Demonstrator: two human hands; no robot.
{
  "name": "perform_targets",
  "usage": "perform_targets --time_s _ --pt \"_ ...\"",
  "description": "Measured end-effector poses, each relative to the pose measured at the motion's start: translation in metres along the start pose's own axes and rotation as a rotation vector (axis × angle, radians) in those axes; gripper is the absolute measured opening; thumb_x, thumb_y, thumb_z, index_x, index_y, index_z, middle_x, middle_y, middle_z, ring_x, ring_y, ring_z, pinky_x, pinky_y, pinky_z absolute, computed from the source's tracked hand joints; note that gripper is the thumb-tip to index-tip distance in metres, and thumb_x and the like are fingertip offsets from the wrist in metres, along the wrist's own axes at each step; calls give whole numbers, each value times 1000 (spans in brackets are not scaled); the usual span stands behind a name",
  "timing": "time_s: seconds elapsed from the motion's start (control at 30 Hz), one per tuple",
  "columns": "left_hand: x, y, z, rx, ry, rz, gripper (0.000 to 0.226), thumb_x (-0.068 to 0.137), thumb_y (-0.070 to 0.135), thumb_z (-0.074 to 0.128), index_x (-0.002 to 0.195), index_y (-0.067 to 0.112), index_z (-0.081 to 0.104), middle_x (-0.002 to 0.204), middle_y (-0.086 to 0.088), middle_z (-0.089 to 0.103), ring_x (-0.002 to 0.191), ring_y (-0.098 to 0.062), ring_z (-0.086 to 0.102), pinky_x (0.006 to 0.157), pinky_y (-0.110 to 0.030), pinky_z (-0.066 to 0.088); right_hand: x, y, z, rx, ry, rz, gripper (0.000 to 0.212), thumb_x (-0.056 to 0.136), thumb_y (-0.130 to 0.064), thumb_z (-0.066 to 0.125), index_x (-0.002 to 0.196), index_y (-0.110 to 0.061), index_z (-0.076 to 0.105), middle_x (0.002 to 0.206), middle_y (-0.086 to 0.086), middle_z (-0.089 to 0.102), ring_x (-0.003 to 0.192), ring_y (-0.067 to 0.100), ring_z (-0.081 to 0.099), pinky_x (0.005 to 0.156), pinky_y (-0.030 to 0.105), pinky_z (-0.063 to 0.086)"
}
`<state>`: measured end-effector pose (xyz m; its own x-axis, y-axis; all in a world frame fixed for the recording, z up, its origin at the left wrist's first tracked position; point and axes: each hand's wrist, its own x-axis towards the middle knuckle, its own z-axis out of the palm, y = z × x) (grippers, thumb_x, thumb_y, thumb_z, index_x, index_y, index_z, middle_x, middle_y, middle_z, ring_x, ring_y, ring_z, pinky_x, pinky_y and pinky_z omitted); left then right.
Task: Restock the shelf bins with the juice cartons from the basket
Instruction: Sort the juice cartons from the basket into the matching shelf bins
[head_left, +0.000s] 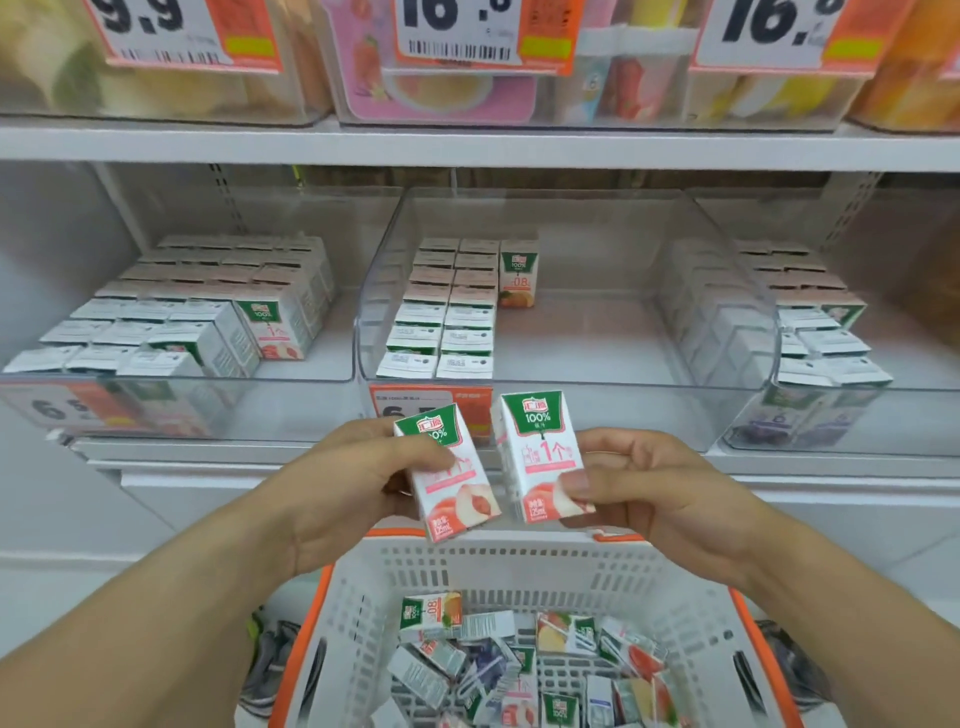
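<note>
Hands meet at the centre of the view, each holding one small peach juice carton upright above the basket. The left hand (363, 467) pinches the left carton (449, 473) with thumb across its front and fingers behind; that carton tilts slightly, its top toward 11 o'clock. The right hand (649, 483) pinches the right carton (540, 457) by its lower right corner, thumb on the front face. The two cartons sit just beside each other, nearly touching.

At 6 o'clock the white basket (519, 566) with orange rim holds a loose heap of mixed juice cartons (519, 660) lying at all angles.

At 12 o'clock, on the shelf (467, 145), the clear middle bin (623, 374) holds two rows of cartons along its left side and a single orange carton (518, 278) standing at the back. At 10 o'clock the left bin (311, 369) is packed with peach cartons; at 2 o'clock the right bin (909, 395) holds more rows
</note>
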<state>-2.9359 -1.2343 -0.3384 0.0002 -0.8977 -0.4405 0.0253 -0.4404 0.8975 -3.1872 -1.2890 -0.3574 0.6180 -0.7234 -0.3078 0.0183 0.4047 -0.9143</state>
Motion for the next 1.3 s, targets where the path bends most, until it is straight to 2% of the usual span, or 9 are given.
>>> perform_targets --time_s 0.13,0.23,0.4,0.53,0.73,0.9,1.03,1.13,1.3 --pt "6 -1 8 37 -24 24 55 67 13 66 117 -9 59 104 -24 73 88 -34 69 69 -34 55 -2 -3 -3 26 -18 -33 61 62 -13 90 117 2 66 115 25 70 96 31 71 84 33 60" --pt "8 -1 17 70 -28 75 43 79 7 78 117 -3 61 103 -19 74 95 -37 71 73 -33 57 -2 -4 0 -12 -71 -39 60 65 -11 91 118 2 66 114 25 70 97 32 71 84 33 59" --pt "13 -3 24 66 -33 71 22 91 10 62 111 2 70 104 -15 75 92 -29 70 79 -34 55 -4 2 4 -28 39 -47 48 70 -6 80 115 0 67 111 20 72 92 26 71 76 27 57" --pt "17 -4 25 -43 -47 28 14 75 9 67 84 8 78 94 -18 75 78 -25 69 78 -40 55 -3 5 2 -39 28 -28 46 75 -11 79 118 -3 68 116 18 71 103 33 70 83 34 58" --pt "15 -12 24 14 -176 55 67 62 33 69 120 0 66 117 -19 70 99 -32 63 93 -48 46 -3 9 7 -111 7 -56 37 81 -16 78 117 -12 72 115 14 72 101 24 68 90 35 53" --pt "9 -11 25 77 -201 92 66 68 45 74 122 8 66 116 -15 72 100 -29 67 91 -42 49 -6 7 10 -123 -27 -64 38 79 -15 75 117 -10 72 115 17 71 97 25 68 83 35 54" --pt "6 -16 27 113 -146 73 58 70 32 78 121 9 64 106 -12 75 94 -26 72 79 -32 52 -8 11 15 -307 11 -81 41 74 -12 84 113 -10 71 104 15 74 85 27 69 78 41 57" --pt "5 -17 22 176 -140 92 66 60 28 83 120 12 62 102 -12 76 93 -26 73 81 -35 54 -9 16 20 -489 32 -123 50 68 -22 91 112 -22 68 96 5 74 84 21 71 78 43 58" --pt "-3 -10 5 394 -251 200 53 71 12 85 118 22 62 103 -6 75 93 -18 69 75 -28 54 -8 10 24 -511 -21 -183 81 66 -33 90 135 -40 47 127 -12 57 113 11 63 85 39 59"
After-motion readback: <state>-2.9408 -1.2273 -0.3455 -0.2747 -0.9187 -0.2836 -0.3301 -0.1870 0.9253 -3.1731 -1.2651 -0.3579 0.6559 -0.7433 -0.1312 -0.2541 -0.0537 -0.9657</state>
